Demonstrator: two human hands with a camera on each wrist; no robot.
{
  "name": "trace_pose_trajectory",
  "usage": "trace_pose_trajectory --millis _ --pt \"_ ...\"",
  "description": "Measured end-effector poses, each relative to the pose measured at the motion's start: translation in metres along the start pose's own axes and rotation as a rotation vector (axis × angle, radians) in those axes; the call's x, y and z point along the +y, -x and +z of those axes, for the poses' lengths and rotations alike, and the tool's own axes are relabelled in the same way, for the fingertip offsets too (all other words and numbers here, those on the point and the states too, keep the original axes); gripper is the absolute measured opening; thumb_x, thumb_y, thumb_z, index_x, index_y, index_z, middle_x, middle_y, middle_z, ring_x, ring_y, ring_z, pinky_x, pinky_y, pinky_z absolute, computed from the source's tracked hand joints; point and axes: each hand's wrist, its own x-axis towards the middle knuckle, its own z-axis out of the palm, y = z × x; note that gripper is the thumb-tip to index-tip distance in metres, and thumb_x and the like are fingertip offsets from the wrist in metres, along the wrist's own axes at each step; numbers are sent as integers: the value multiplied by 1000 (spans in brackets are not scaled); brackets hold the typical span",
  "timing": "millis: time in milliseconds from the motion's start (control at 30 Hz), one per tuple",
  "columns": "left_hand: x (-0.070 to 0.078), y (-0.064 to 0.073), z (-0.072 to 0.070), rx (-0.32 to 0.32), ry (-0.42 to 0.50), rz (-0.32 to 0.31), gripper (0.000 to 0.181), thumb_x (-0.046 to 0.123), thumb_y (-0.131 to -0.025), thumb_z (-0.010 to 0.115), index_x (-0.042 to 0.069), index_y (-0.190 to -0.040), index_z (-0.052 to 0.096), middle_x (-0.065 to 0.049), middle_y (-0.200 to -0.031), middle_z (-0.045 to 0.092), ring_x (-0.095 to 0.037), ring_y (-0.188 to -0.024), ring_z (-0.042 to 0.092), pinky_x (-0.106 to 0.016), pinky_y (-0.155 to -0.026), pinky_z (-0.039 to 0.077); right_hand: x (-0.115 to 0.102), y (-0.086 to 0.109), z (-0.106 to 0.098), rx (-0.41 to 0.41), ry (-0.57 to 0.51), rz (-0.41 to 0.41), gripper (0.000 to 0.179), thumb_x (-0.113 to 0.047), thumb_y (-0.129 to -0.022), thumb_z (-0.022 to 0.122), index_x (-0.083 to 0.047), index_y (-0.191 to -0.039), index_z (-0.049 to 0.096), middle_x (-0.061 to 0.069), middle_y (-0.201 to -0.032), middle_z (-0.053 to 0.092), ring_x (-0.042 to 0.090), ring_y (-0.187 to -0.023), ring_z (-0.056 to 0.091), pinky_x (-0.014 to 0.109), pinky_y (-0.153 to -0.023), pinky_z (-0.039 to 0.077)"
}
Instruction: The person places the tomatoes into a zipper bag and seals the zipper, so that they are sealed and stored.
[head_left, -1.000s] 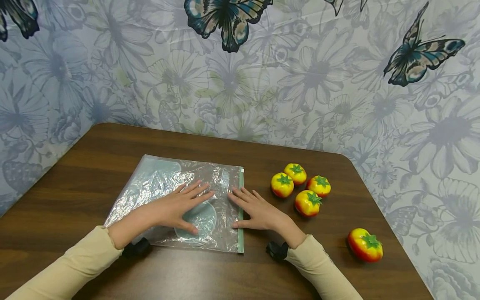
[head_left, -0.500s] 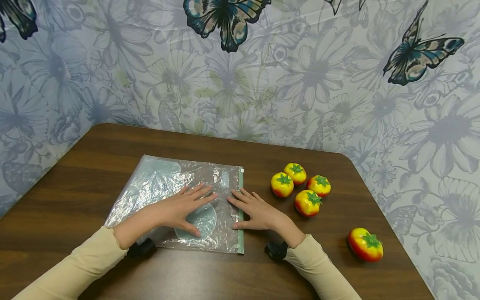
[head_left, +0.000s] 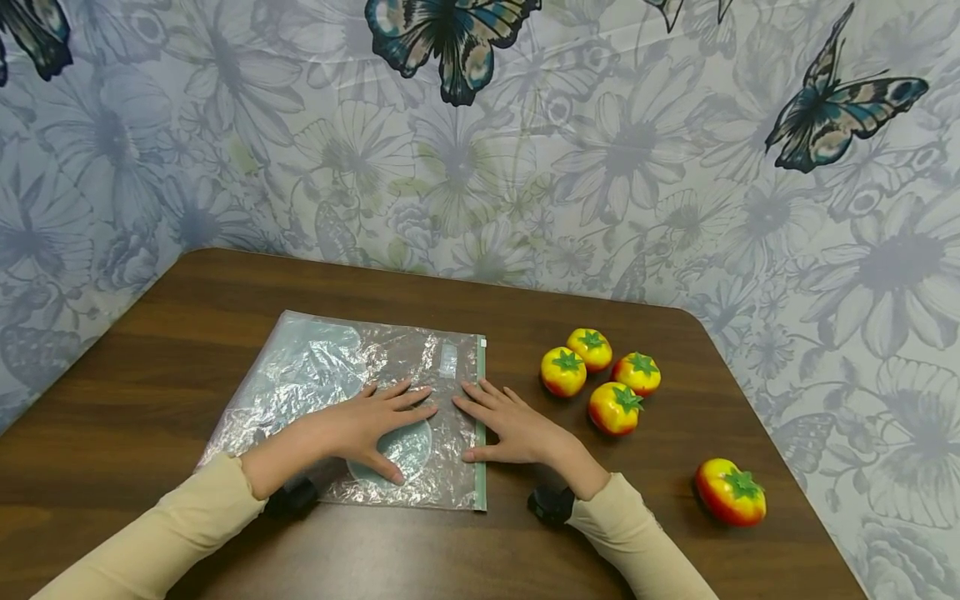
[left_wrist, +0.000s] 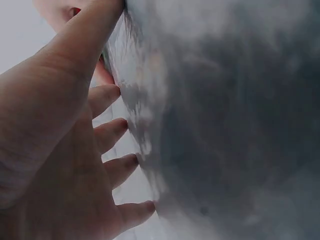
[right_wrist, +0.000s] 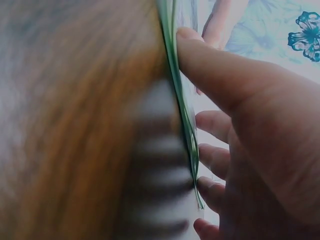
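Observation:
A clear plastic zip bag [head_left: 315,358] lies flat on the wooden table, its green zip strip [head_left: 481,487] along the right edge. Through the film shows a pale round patch [head_left: 412,446]. My left hand [head_left: 363,427] rests on the bag's middle with fingers spread; the left wrist view shows its fingertips [left_wrist: 120,132] touching the film. Across the zip edge lies my right hand [head_left: 521,429], fingers straight and spread, thumb and fingertips on the bag. In the right wrist view the green strip [right_wrist: 182,105] runs beside the right thumb [right_wrist: 192,50]. Neither hand grips anything.
Several shiny red-and-yellow tomato-like fruits with green leafy tops [head_left: 615,408] stand grouped right of the bag. A single one [head_left: 731,492] lies nearer the table's right edge. Behind the table [head_left: 360,550] hangs a floral cloth [head_left: 622,150] with butterflies.
My left hand has slid a little to the right and nearer across the bag, uncovering more of its far part. The right hand stays almost where it was.

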Motion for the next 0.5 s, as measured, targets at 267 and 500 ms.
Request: trace_pose_trajectory --millis 267,500 --pt "-2 0 1 4 11 -3 98 64 -69 66 15 -147 32 -10 -153 17 -37 -137 10 -67 -99 16 -1 0 0 1 -2 -2 80 -52 -87 57 -18 -150 23 6 -155 9 27 -139 2 50 -109 7" --pt "-3 0 0 9 16 6 97 63 -70 67 14 -147 33 -11 -153 18 -38 -136 12 -66 -99 18 -1 1 -1 1 -32 -1 81 -51 -87 58 -18 -151 21 7 -155 8 28 -139 1 51 -108 8"
